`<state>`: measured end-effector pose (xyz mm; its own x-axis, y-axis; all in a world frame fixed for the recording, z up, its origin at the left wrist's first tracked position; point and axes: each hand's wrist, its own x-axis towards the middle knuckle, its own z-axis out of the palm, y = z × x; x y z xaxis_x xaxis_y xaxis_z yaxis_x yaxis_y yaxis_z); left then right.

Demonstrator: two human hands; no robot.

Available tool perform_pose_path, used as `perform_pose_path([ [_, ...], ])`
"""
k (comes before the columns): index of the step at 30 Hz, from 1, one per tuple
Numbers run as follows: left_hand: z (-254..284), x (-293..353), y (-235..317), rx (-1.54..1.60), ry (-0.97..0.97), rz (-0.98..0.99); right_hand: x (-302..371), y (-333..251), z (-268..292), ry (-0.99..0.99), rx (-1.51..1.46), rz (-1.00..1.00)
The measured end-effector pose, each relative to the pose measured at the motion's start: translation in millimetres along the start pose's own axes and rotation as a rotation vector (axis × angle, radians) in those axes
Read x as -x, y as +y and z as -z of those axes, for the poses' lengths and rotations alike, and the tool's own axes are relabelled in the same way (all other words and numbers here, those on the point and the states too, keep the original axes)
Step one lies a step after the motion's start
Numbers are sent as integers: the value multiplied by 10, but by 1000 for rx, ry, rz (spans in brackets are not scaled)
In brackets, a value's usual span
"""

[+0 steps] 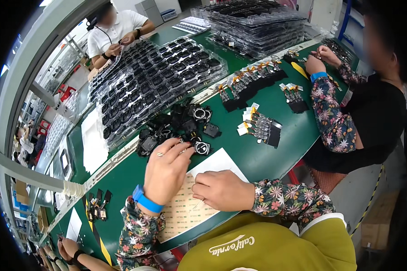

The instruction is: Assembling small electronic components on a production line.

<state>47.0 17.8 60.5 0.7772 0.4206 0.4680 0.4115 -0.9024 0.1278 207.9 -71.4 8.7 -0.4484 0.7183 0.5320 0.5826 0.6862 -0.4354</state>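
My left hand (168, 169), with a blue wristband (147, 200), reaches to the near edge of a pile of black plastic housings (167, 124). Its fingers are curled and closed at the parts; what lies under the fingertips is hidden. Just right of them is a black housing with a silver ring (202, 148). My right hand (221, 190) rests over a tan sheet of printed adhesive backing (181, 219), fingers pinched together. A thin, dark, pointed thing shows below these fingers, too fine to name. Under the tan sheet lies white paper (226, 163).
Clear trays of black parts (144, 81) cover the table beyond a pale strip. Small flex-cable assemblies (262, 126) lie in rows at right. A co-worker in floral sleeves (332, 113) works there; another person in white (117, 34) sits across. More black parts (98, 205) lie left.
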Motion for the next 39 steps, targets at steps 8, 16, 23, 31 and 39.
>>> perform_pose_path([
  [8, -473, -87, -126, -114, -225, -97, 363, 443, 697, 16, 532, -410],
  [16, -151, -15, 87, 399, 102, 170, 497, 567, 760, 29, 674, -505],
  [23, -118, 709, -6, 1689, 20, 1010, 462, 675, 721, 49, 719, -486],
  [31, -196, 783, 4, 1715, -24, 1048, 145, 572, 674, 267, 235, -635],
  [39, -166, 825, -34, 1658, -79, 961, -292, 364, 187, 123, -560, -714],
])
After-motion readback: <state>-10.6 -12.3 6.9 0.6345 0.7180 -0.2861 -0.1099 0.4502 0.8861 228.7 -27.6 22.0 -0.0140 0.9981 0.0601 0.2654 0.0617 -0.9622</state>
